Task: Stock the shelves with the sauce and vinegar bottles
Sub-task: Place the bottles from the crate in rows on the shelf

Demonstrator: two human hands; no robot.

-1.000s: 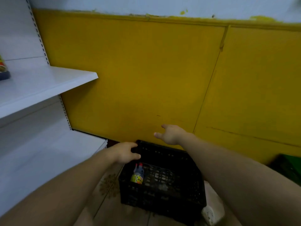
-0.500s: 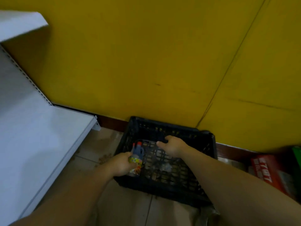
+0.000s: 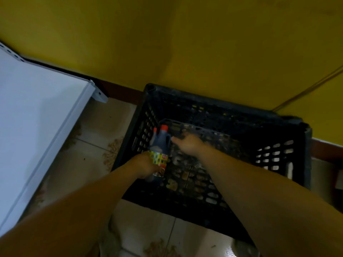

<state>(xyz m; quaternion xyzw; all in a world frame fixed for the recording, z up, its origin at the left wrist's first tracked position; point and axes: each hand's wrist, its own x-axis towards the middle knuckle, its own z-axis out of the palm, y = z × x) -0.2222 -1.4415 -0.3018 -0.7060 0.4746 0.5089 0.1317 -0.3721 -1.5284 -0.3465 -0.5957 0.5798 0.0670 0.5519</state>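
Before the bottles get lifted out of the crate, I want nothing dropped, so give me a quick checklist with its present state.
1. Left hand wrapped round the labelled bottle: ok.
2. Right hand gripping anything: not ok, it is open beside the bottle's shoulder.
3. Caps on: ok, two red caps show.
4. Second bottle's grip: cannot tell, it is mostly hidden behind the first.
5. Path up out of the black crate: ok, nothing above the bottles.
6. Room on the white shelf: ok, the part in view is bare.

Dim and murky overall; brightest on the white shelf (image 3: 33, 115) at left, motion-blurred at the right hand (image 3: 187, 143), wide-angle bending near edges.
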